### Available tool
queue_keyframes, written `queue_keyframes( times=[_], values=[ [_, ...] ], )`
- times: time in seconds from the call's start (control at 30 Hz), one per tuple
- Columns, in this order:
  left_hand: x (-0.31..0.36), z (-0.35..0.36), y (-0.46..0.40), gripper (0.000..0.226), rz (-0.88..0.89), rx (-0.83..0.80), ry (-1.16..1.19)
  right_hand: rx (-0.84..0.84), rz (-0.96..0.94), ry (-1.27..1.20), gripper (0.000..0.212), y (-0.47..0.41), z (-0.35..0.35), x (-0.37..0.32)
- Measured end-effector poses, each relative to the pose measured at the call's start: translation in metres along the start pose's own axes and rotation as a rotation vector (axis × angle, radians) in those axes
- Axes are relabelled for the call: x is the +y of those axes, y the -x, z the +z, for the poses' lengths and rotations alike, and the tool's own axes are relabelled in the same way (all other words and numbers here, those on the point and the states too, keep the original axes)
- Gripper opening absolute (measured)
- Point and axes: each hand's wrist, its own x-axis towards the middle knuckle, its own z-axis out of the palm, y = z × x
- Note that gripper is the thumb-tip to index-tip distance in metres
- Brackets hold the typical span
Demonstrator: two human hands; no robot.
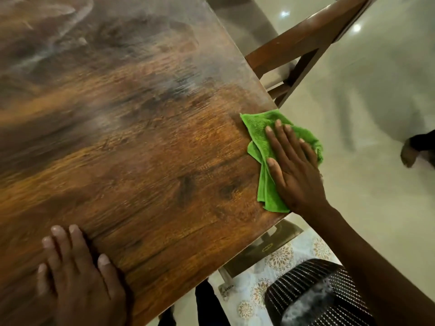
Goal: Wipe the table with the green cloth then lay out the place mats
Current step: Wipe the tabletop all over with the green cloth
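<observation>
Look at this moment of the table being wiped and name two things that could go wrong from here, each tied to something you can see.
1. The green cloth lies at the table corner, part of it past the edge; the right hand pressing it flat could sweep it off onto the floor.
2. Pale smears show on the far part of the table, so that area may be left streaky if the wiping ends here.

Single head-worn wide-angle view, looking forward and steeply down, close over the near right corner of the wooden worktop [141,149]; frame tilted, edges bowed; tiled floor [376,208] visible beyond the worktop's right edge
</observation>
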Motion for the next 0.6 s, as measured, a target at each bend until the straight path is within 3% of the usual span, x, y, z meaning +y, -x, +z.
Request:
queue_keyframes(
  times=[0.4,0.6],
  values=[
    [-0.001,-0.009,0.006,0.069,0.087,-0.091,-0.139,-0.036,-0.159,0.052,0.067,0.047,0.041,-0.186],
    [-0.018,-0.012,-0.01,0.068,0.349,-0.144,-0.125,-0.097,-0.356,0.029,0.067,0.084,0.041,-0.203]
  ],
)
